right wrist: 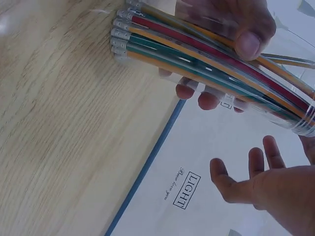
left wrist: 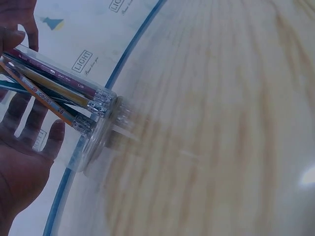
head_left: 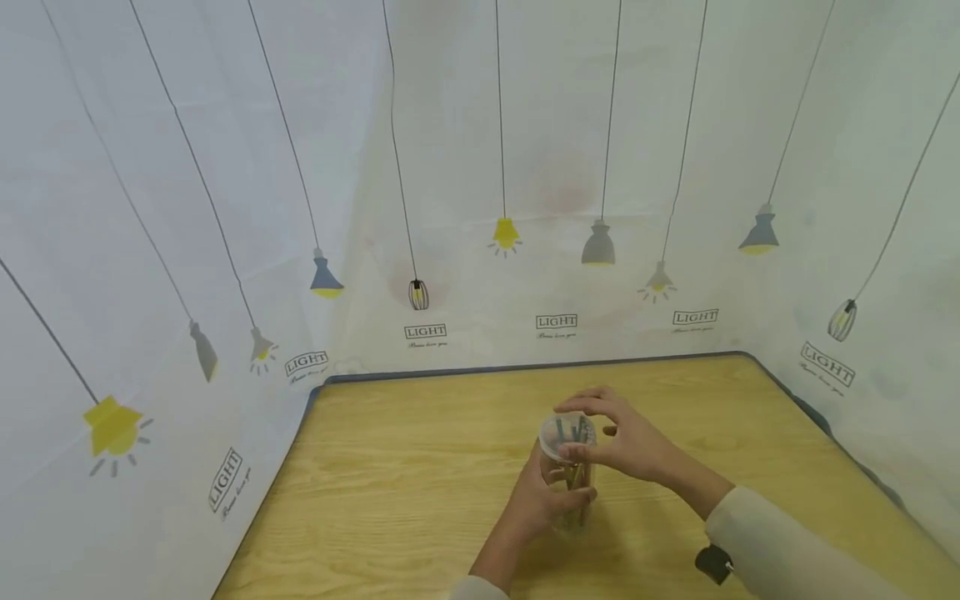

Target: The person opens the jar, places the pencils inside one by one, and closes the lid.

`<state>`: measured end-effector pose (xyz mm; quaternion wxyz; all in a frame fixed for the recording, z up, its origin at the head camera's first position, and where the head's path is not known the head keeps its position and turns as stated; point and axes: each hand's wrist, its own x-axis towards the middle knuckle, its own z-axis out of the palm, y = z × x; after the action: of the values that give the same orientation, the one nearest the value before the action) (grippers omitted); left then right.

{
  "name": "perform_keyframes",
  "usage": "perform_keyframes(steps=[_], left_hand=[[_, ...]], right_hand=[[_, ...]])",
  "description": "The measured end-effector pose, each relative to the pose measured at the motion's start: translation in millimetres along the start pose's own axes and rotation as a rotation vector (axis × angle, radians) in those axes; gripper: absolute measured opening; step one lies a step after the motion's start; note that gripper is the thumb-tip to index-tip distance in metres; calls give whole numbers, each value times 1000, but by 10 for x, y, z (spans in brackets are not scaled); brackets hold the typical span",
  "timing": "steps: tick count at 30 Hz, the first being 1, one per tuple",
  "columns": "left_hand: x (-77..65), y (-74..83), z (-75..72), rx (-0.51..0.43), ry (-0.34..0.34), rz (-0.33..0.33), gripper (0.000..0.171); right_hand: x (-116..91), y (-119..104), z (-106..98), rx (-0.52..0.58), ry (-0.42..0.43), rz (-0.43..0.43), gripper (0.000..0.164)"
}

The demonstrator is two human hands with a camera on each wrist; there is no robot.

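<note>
A clear plastic jar [head_left: 574, 523] stands upright on the wooden table, its round see-through lid [head_left: 553, 437] at the top. Inside it are several pencils [right wrist: 206, 61] in orange, green and dark red, their eraser ends at the jar's base. My left hand [head_left: 534, 502] grips the jar round its body, thumb on one side and fingers on the other. At the top, my right hand [head_left: 628, 435] holds the lid by its rim, thumb at the near edge and fingers over the far edge. In the right wrist view, the ridged neck [right wrist: 306, 123] shows beside the right hand.
The wood-grain tabletop [head_left: 390, 467] has a dark blue edge [head_left: 525, 368]. White sheets [head_left: 465, 167] printed with hanging lamps and the word LIGHT rise behind the table and along both sides. A small black object [head_left: 712, 564] hangs by the right sleeve.
</note>
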<state>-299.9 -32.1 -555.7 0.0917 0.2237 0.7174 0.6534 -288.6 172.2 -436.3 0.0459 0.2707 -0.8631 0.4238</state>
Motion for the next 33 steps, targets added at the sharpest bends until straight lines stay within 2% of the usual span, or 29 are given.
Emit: perform_keyframes(steps=[3, 6, 9, 12, 18, 25, 33], left_hand=[[-14, 13, -3, 1, 4, -19, 102], [-28, 39, -10, 12, 12, -32, 101], [-21, 57, -9, 24, 21, -26, 98], [-4, 52, -2, 23, 25, -17, 96], [7, 6, 8, 20, 32, -24, 96], [6, -10, 14, 4, 22, 2, 95], [6, -1, 14, 14, 19, 3, 101]], right_hand=[[4, -20, 39, -7, 34, 39, 53], [-3, -56, 112, -16, 102, 80, 57], [-5, -83, 184, -26, 169, 99, 61], [-3, -85, 229, -23, 196, 101, 64], [-20, -52, 232, -5, 162, 98, 64], [-63, -54, 154, -14, 118, 69, 74], [-15, -54, 66, 76, -3, 61, 49]])
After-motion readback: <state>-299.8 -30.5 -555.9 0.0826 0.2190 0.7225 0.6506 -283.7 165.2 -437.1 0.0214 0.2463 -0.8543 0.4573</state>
